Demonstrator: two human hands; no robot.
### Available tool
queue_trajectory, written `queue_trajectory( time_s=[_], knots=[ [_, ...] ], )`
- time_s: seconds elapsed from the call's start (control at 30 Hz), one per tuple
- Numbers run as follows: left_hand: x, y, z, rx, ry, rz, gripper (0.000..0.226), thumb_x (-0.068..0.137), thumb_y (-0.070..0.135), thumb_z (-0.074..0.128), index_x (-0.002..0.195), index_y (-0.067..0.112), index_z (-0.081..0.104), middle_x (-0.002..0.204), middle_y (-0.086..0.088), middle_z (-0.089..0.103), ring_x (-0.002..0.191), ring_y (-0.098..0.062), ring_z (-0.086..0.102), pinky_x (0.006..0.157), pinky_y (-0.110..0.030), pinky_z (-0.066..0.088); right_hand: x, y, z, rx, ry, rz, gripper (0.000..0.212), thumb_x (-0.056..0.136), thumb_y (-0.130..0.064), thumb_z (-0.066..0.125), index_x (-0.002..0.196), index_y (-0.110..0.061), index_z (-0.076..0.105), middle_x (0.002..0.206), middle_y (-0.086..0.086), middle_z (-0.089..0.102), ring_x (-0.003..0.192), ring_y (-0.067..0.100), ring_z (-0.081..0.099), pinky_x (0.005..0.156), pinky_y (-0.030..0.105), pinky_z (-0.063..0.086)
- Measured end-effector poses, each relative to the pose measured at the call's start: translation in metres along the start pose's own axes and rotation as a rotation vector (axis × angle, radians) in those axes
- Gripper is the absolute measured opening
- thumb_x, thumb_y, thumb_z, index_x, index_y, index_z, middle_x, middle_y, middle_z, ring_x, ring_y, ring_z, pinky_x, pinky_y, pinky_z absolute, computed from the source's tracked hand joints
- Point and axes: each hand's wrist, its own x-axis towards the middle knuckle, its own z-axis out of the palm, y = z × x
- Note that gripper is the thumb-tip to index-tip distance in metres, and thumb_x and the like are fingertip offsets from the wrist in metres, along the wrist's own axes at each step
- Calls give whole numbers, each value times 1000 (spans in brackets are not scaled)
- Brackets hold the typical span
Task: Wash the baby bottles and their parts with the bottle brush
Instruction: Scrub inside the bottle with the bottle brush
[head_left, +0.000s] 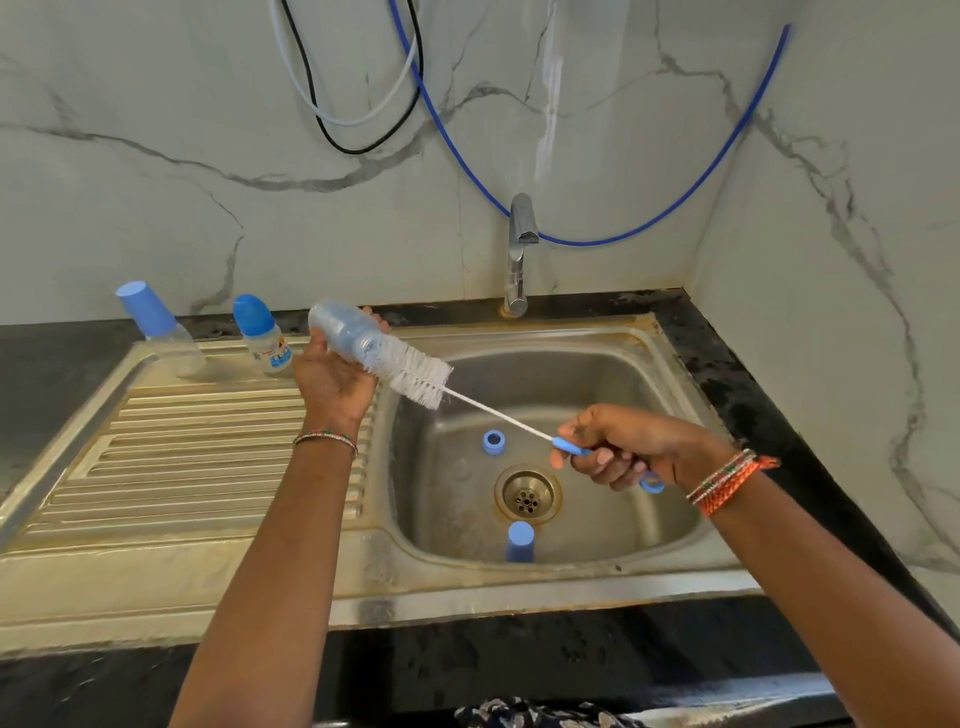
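My left hand (332, 376) grips a clear baby bottle (340, 330), tilted with its mouth toward the basin. The white bristle head of the bottle brush (415, 375) sits partly inside the bottle's mouth. My right hand (618, 449) holds the brush's blue handle above the sink basin (597, 374). A blue collar ring (493, 441) lies on the basin floor left of the drain (527, 493). A blue cap (519, 541) stands at the basin's near wall. Two more capped bottles, one leaning (158, 325) and one upright (262, 332), stand on the drainboard at the back.
A chrome tap (519, 249) rises behind the basin; no water shows. The ribbed steel drainboard (182, 457) extends left of the basin. Black counter (737, 384) runs along the right and front. Blue, black and white hoses (467, 166) hang on the marble wall.
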Motion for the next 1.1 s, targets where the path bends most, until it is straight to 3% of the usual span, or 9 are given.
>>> queue_trajectory(
  time_s=[0.27, 0.43, 0.5, 0.57, 0.67, 0.73, 0.9, 0.97, 1.1],
  knots=[
    [6, 8, -5, 75, 109, 7, 52, 89, 44, 55, 127, 9, 46, 107, -14, 60, 98, -27, 62, 98, -46, 47, -5, 8, 12, -899, 836, -365, 16, 86, -36, 63, 93, -27, 52, 81, -8, 57, 71, 11, 54, 64, 29, 45],
    [4, 3, -6, 92, 130, -30, 43, 94, 40, 52, 119, 6, 50, 116, -16, 59, 109, -31, 60, 87, -47, 51, -6, 19, 11, -1047, 1295, -696, 9, 82, -14, 66, 84, -21, 71, 73, -2, 64, 67, 22, 59, 52, 27, 43],
    [5, 0, -7, 29, 115, -29, 38, 96, 38, 49, 115, 5, 51, 113, -17, 61, 106, -31, 62, 79, -44, 54, 0, 14, 9, -795, 1095, -558, 14, 88, -22, 61, 81, -24, 73, 62, -5, 63, 56, 14, 55, 53, 26, 40],
    [7, -1, -5, 8, 83, -7, 39, 93, 34, 55, 116, 3, 50, 113, -20, 63, 99, -31, 65, 74, -45, 56, 4, 10, 6, -265, 604, -306, 32, 97, -23, 47, 76, -16, 70, 42, -6, 46, 37, 6, 38, 47, 22, 33],
    [6, 0, -4, 49, 0, 31, 79, 50, 31, 89, 113, 2, 51, 103, -21, 69, 93, -32, 69, 83, -50, 55, 3, 13, 0, 232, 134, -103, 36, 102, -17, 29, 79, -7, 56, 41, -7, 30, 30, 3, 22, 38, 19, 27],
    [10, 1, -5, 59, -56, 51, 101, 26, 35, 96, 112, 3, 52, 98, -17, 70, 96, -31, 68, 89, -50, 51, 5, 19, 0, 68, 280, -206, 31, 100, -21, 42, 80, -11, 64, 45, -5, 43, 34, 4, 33, 43, 23, 35],
    [10, -1, -5, 39, -101, 43, 109, 22, 35, 96, 116, 4, 50, 96, -15, 72, 97, -30, 67, 87, -47, 53, 9, 27, 3, -608, 1125, -553, 10, 79, -24, 75, 89, -26, 76, 79, -15, 67, 75, 5, 61, 67, 26, 50],
    [7, -2, -4, 43, -123, 32, 109, 26, 35, 96, 119, 4, 48, 99, -16, 71, 102, -32, 65, 89, -48, 52, 9, 24, 0, -518, 1049, -528, 4, 81, -20, 73, 82, -22, 76, 69, -12, 66, 64, 4, 58, 63, 26, 49],
    [5, -1, -2, 28, -126, 22, 96, 27, 30, 96, 110, 2, 58, 97, -17, 71, 98, -33, 67, 93, -52, 48, 3, 13, 1, 27, 290, -107, 37, 101, -19, 35, 75, -6, 59, 41, -5, 35, 33, 5, 26, 34, 17, 26]
  ],
)
